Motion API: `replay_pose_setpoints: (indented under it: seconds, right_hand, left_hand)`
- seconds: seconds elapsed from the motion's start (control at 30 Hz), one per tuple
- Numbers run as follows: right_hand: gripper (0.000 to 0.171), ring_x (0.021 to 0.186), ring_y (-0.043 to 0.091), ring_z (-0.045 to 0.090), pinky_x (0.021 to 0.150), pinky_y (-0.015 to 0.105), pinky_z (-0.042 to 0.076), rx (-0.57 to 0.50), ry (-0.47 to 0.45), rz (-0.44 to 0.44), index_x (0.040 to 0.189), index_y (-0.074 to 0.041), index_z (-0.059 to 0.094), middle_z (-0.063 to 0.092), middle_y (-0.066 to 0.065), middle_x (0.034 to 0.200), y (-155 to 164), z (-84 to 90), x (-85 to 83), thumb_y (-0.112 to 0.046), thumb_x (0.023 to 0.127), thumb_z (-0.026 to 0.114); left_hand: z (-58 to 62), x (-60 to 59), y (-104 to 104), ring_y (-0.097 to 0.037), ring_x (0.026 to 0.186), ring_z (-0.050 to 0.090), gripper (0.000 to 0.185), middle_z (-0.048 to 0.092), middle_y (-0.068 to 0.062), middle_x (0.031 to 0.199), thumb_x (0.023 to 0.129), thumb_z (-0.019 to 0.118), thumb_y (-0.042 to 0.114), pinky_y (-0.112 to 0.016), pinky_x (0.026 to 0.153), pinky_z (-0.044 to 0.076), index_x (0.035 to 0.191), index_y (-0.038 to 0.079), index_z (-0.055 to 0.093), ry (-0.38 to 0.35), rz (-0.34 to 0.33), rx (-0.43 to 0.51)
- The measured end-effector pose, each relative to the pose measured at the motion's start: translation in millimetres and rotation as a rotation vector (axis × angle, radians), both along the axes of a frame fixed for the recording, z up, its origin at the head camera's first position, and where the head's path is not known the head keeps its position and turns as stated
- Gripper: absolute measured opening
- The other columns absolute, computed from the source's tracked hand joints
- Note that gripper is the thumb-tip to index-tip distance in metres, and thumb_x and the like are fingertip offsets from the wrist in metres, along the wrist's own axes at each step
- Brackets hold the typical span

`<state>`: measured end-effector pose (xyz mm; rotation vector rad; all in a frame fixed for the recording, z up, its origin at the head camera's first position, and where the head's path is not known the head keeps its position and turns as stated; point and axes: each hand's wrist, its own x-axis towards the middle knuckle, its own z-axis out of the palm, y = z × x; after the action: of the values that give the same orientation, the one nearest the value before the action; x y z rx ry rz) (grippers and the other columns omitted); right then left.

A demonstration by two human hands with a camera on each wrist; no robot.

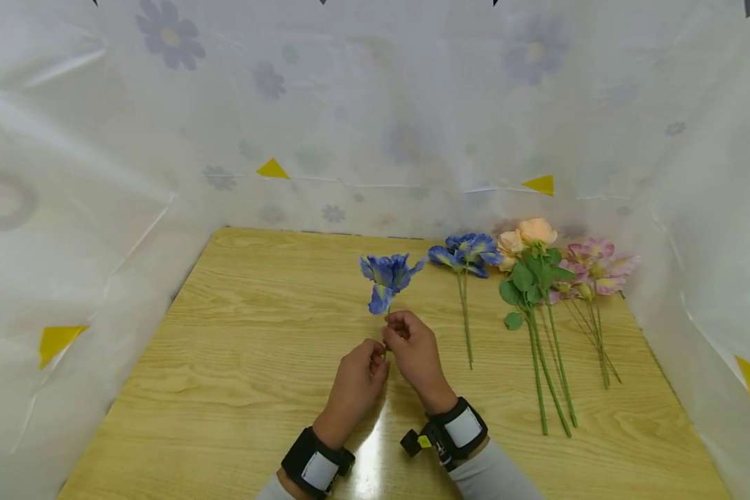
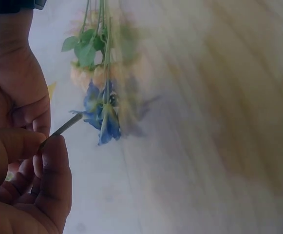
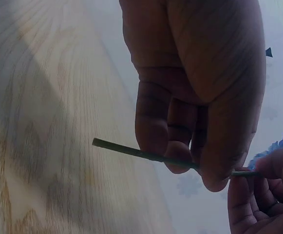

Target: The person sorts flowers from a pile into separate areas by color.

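Note:
A single blue iris (image 1: 387, 278), apparently artificial, stands tilted over the middle of the table with its bloom away from me. My right hand (image 1: 415, 351) pinches its thin green stem just below the bloom. Closer to me, my left hand (image 1: 356, 382) holds the same stem between thumb and fingers. The two hands are close together. In the left wrist view, the cut end of the stem (image 2: 66, 127) sticks out past the pinching fingertips. The right wrist view also shows a bare length of stem (image 3: 119, 147) beyond the fingers; part is hidden behind them.
Right of my hands lie more blue irises (image 1: 469, 253), peach roses (image 1: 536, 231) with green leaves, and pink flowers (image 1: 594, 264), their stems toward me. A wooden table (image 1: 225, 333) carries them all. Whitish flower-printed sheeting (image 1: 362, 104) encloses the back and sides.

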<state>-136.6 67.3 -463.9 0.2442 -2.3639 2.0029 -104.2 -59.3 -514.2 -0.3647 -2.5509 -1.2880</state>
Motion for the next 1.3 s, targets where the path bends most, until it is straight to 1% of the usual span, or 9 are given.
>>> replay_pose_setpoints:
  seconds: [0.2,0.37,0.57,0.7,0.77,0.87,1.1,1.2,1.3]
  right_hand:
    - [0.017,0.079,0.028,0.066,0.068,0.031,0.055,0.019,-0.009,-0.022,0.11,0.003,0.064,0.066,0.013,0.094,-1.1,2.8,2.9,-0.003,0.094,0.065]
    - [0.014,0.078,0.03,0.066,0.066,0.028,0.054,0.039,0.015,-0.03,0.108,0.003,0.065,0.066,0.016,0.094,-1.6,-0.8,2.3,-0.002,0.094,0.064]
    - [0.015,0.079,0.03,0.065,0.067,0.035,0.054,0.023,0.008,-0.03,0.111,-0.001,0.065,0.066,0.014,0.094,6.3,-24.9,-12.5,-0.006,0.096,0.063]
    - [0.017,0.077,0.023,0.064,0.065,0.035,0.054,0.085,0.074,-0.063,0.114,-0.005,0.065,0.065,0.009,0.094,25.8,-36.4,-35.5,-0.011,0.098,0.063]
    - [0.018,0.076,0.021,0.063,0.062,0.033,0.053,0.169,0.123,-0.097,0.114,-0.005,0.066,0.065,0.009,0.093,39.4,-34.2,-50.3,-0.012,0.098,0.062]
    - [0.019,0.073,0.022,0.063,0.058,0.033,0.05,0.268,0.169,-0.148,0.115,-0.004,0.066,0.066,0.01,0.092,63.3,-28.1,-76.3,-0.012,0.098,0.061]
    - [0.025,0.067,0.023,0.057,0.054,0.034,0.043,0.376,0.148,-0.255,0.118,0.002,0.063,0.063,0.015,0.092,119.9,-22.8,-134.2,-0.016,0.101,0.056]
    - [0.027,0.071,0.027,0.057,0.058,0.036,0.043,0.418,0.125,-0.286,0.119,0.005,0.063,0.063,0.019,0.096,135.6,-25.3,-149.5,-0.013,0.101,0.054]
    - [0.027,0.079,0.034,0.06,0.066,0.042,0.046,0.471,0.096,-0.287,0.12,0.009,0.062,0.064,0.024,0.101,145.1,-30.8,-156.7,-0.009,0.1,0.056]
  left_hand:
    - [-2.6,0.8,0.0,-0.014,0.071,0.061,0.012,0.063,-0.003,0.083,0.089,0.069,-0.001,-0.025,0.061,0.051,0.098,0.002,0.061,-0.02,0.005,0.027]
    - [-7.8,0.5,1.5,-0.014,0.071,0.062,0.011,0.064,-0.003,0.081,0.089,0.068,-0.001,-0.025,0.061,0.051,0.096,0.003,0.062,-0.023,0.011,0.049]
    - [-10.8,0.4,-1.8,-0.012,0.073,0.061,0.007,0.062,0.0,0.084,0.091,0.068,0.005,-0.025,0.063,0.051,0.096,0.006,0.063,-0.083,-0.02,0.038]
    - [-9.6,0.7,-10.2,-0.012,0.078,0.061,0.01,0.059,-0.001,0.091,0.094,0.068,0.014,-0.028,0.066,0.051,0.099,0.008,0.063,-0.165,-0.045,0.001]
    - [-9.6,1.4,-16.6,-0.013,0.08,0.061,0.013,0.058,-0.001,0.094,0.095,0.068,0.017,-0.029,0.068,0.051,0.102,0.007,0.064,-0.192,-0.036,-0.017]
    - [-10.0,3.0,-28.1,-0.014,0.081,0.06,0.013,0.059,-0.001,0.096,0.095,0.068,0.018,-0.031,0.07,0.051,0.102,0.008,0.064,-0.19,-0.002,-0.036]
    - [-9.6,9.1,-51.0,-0.017,0.082,0.061,0.009,0.06,-0.002,0.096,0.093,0.07,0.013,-0.032,0.069,0.052,0.1,0.01,0.064,-0.17,0.056,-0.013]
    - [-8.7,10.9,-55.4,-0.017,0.083,0.061,0.008,0.06,-0.002,0.096,0.093,0.069,0.013,-0.032,0.069,0.052,0.099,0.01,0.065,-0.179,0.066,-0.002]
    - [-7.6,12.0,-57.2,-0.017,0.082,0.061,0.007,0.059,-0.002,0.095,0.093,0.069,0.013,-0.031,0.069,0.052,0.098,0.01,0.065,-0.185,0.072,0.004]
